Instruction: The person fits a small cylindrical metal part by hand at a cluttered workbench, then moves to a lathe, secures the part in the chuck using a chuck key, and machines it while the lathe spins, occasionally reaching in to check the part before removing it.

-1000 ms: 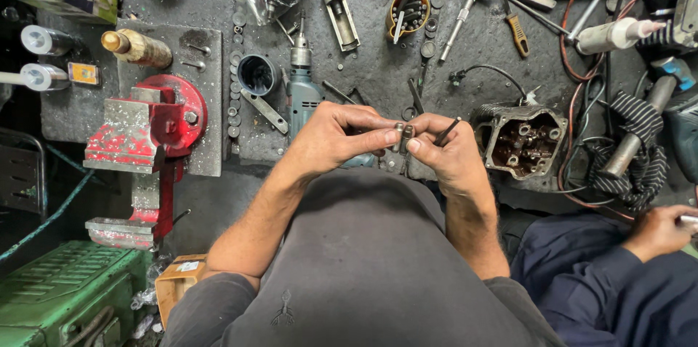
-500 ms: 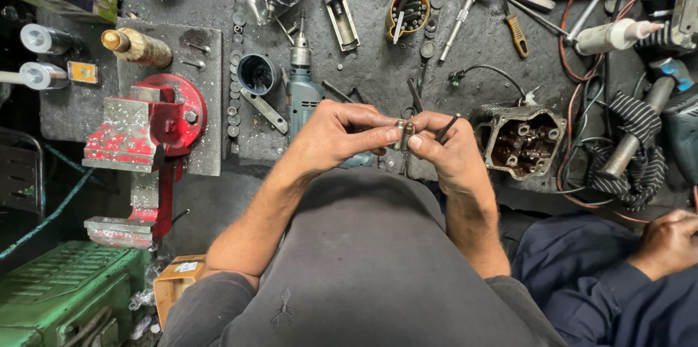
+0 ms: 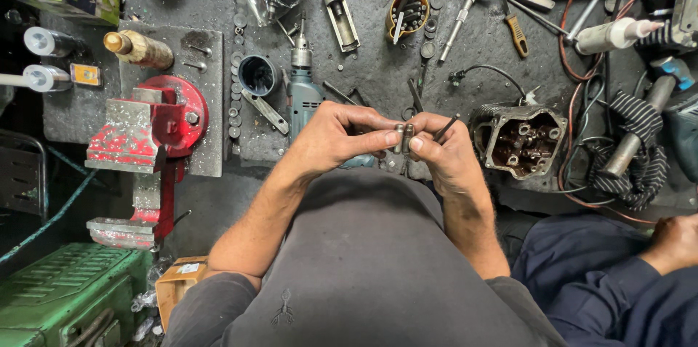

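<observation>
My left hand (image 3: pixel 340 135) and my right hand (image 3: pixel 445 152) meet over the grimy workbench, close to my chest. Between the fingertips of both I pinch a small metal cylindrical part (image 3: pixel 403 138), held upright. A thin dark rod (image 3: pixel 446 127) sticks up and to the right out of my right hand. Just behind my left hand lies a blue-grey electric drill (image 3: pixel 304 93). A grey engine cylinder head (image 3: pixel 520 140) sits right of my right hand.
A red bench vise (image 3: pixel 151 136) is fixed at the left edge, a green metal box (image 3: pixel 65 296) below it. Screwdrivers, sockets, a round tin (image 3: pixel 407 14) and red cables crowd the back. Another person's dark blue sleeve and hand (image 3: pixel 672 241) are at lower right.
My hands stay together on the small part with hardly any shift. The other person's hand at the right has slid lower and further from the bench.
</observation>
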Motion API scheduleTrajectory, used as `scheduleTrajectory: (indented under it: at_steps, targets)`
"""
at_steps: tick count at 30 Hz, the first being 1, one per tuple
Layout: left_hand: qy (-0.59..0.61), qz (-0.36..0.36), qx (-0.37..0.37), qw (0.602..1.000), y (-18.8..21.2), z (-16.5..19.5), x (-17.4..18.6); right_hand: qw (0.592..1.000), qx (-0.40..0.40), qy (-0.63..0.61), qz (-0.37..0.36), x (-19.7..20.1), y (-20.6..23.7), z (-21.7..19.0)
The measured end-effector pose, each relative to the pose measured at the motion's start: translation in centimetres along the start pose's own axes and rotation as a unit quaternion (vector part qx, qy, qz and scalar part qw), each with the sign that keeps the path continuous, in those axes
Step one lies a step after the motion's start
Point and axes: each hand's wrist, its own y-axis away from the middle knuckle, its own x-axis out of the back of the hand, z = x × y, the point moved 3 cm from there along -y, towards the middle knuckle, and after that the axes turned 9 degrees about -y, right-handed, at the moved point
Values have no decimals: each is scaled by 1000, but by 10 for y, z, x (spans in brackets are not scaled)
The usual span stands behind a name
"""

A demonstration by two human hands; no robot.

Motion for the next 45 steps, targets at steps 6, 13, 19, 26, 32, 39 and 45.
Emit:
scheduleTrajectory:
  at_steps: [6,13,19,26,32,39,45]
  targets:
    - [11,6,14,1000,0,0,-1,1000,-6,-2,-9,-1,0,-2]
    - [10,2,6,1000,-1,-3,-2,1000,-7,0,-10,-2,1,-4]
    - [11,3,1,1000,-1,-6,-3,1000,-8,16,-9,-1,1,-6]
    - [-14,15,51,999,-4,-8,0,1000,-13,-11,-9,16,-3,5]
    - [20,0,60,998,-3,-11,21,982,36,88,165,74,-44,-6]
    - [-8,7,47,999,-8,-22,28,946,136,80,284,98,-61,-47]
    - [43,84,5,996,-16,-23,36,952,191,186,152,58,-58,-31]
